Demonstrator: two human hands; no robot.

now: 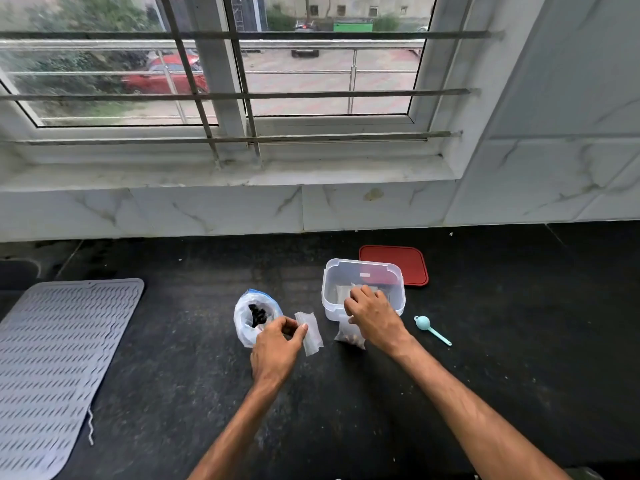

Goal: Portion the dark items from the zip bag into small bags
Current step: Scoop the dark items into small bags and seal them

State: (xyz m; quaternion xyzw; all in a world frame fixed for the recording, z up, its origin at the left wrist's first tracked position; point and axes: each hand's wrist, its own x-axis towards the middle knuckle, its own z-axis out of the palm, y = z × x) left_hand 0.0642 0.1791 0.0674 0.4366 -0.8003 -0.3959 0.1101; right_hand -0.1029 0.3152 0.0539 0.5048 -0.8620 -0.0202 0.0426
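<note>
An open zip bag (247,315) with dark items inside stands on the black counter. Beside it, my left hand (277,348) pinches a small clear bag (309,332) by its left edge. My right hand (372,313) reaches over the near rim of a clear plastic container (363,275), fingers curled down on small bags (343,292) lying inside; what they grip is hidden. Under my right wrist, against the container's front, sits a small bag (349,336) with brownish contents.
A red lid (412,261) lies behind the container. A light blue scoop (431,329) lies to the right. A grey ribbed mat (59,358) covers the counter's left side. A tiled wall and barred window run along the back.
</note>
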